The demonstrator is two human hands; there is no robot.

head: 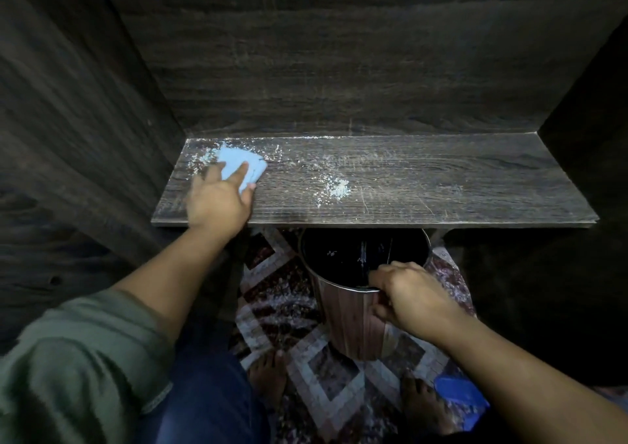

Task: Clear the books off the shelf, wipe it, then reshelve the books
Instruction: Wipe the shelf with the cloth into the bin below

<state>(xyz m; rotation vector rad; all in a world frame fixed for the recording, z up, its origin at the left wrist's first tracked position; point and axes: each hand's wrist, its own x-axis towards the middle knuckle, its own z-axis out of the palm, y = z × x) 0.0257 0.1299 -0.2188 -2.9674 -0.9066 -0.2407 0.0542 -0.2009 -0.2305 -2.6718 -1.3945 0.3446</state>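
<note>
The dark shelf [424,188], flecked with white dust [337,187], fills my feed; at its left end my left hand [217,202] presses a blue cloth [234,163] flat, fingers straight, while my right hand [413,295] grips the rim of a bin [350,321] just below the front edge, above a patterned rug [278,294]

1 shelf [441,185]. 1 cloth [238,163], flat under the left hand [217,202]. 2 hands: the left one on the cloth, the right hand [411,294] gripping the rim of 1 bin [350,321]. 2 dust patches [336,187]: 1 around the left hand, 1 to its right. 2 feet [266,372], both below the right hand. 1 rug [272,290] under them. 1 blue object [458,399], below the right hand.
</note>
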